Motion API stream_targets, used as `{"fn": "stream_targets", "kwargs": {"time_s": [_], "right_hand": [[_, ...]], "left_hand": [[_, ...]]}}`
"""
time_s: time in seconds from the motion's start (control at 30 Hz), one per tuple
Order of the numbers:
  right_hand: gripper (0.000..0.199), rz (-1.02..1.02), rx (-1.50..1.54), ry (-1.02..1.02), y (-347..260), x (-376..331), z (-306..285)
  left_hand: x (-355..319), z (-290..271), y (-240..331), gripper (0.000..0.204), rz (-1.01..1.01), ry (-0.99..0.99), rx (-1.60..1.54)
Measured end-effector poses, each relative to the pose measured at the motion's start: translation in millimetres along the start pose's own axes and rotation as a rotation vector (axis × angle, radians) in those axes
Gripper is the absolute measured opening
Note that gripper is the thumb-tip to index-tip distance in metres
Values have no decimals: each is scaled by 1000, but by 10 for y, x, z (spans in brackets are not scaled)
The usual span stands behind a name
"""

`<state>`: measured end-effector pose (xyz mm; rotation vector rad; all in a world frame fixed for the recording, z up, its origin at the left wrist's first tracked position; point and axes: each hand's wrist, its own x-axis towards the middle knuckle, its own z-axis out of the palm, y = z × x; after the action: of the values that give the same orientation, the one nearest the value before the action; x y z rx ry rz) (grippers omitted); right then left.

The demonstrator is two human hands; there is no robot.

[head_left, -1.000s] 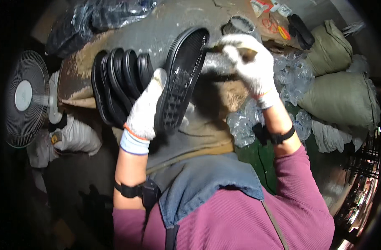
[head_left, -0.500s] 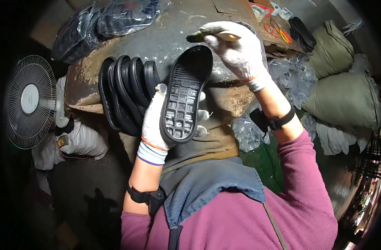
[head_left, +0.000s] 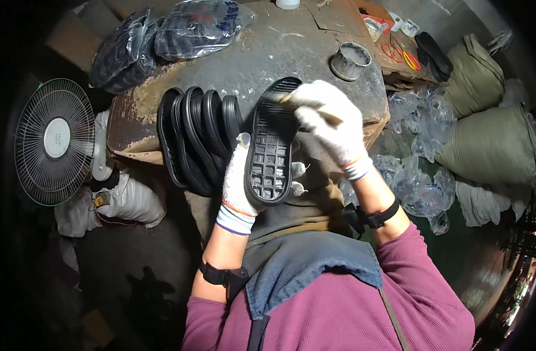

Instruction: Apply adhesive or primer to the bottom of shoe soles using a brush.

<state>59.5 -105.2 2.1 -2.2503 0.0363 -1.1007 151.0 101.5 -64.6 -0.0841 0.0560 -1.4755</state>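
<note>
My left hand [head_left: 237, 175], in a white knit glove, grips a black shoe sole [head_left: 269, 158] from below. The thumb lies along the sole's left rim and the fingertips show past its right side. The sole's hollow inner face, with a grid of square pockets, is turned up. My gloved right hand [head_left: 332, 117] is closed on a brush [head_left: 286, 100], held over the upper part of the sole. Motion blurs the brush, so contact with the sole is hard to tell. Left of my hands, several black soles [head_left: 192, 140] lean in a row against the table edge.
On the worn table [head_left: 279, 47] stand a round pot [head_left: 350, 61] with a pale coating and bagged dark goods [head_left: 203, 29]. A fan [head_left: 57, 137] is at the left. At the right are scissors [head_left: 409, 59], clear plastic bags [head_left: 423, 187] and green sacks [head_left: 490, 140].
My right hand has come down with the brush to the sole's upper part. The pot, hidden behind that hand before, now shows. The whole view has shifted slightly.
</note>
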Motion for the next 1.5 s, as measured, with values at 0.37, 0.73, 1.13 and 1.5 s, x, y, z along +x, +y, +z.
{"fn": "stream_targets", "kwargs": {"time_s": [0.37, 0.73, 1.13, 1.5], "right_hand": [[20, 529, 727, -144, 113, -124, 213], [23, -270, 113, -514, -509, -139, 43], [24, 654, 443, -388, -782, -124, 147], [27, 389, 184, -239, -446, 31, 310]], "left_hand": [[87, -61, -65, 74, -26, -11, -21], [115, 93, 113, 78, 159, -128, 83], [-232, 347, 821, 41, 471, 440, 1550], [-343, 239, 610, 37, 1178, 68, 2638]]}}
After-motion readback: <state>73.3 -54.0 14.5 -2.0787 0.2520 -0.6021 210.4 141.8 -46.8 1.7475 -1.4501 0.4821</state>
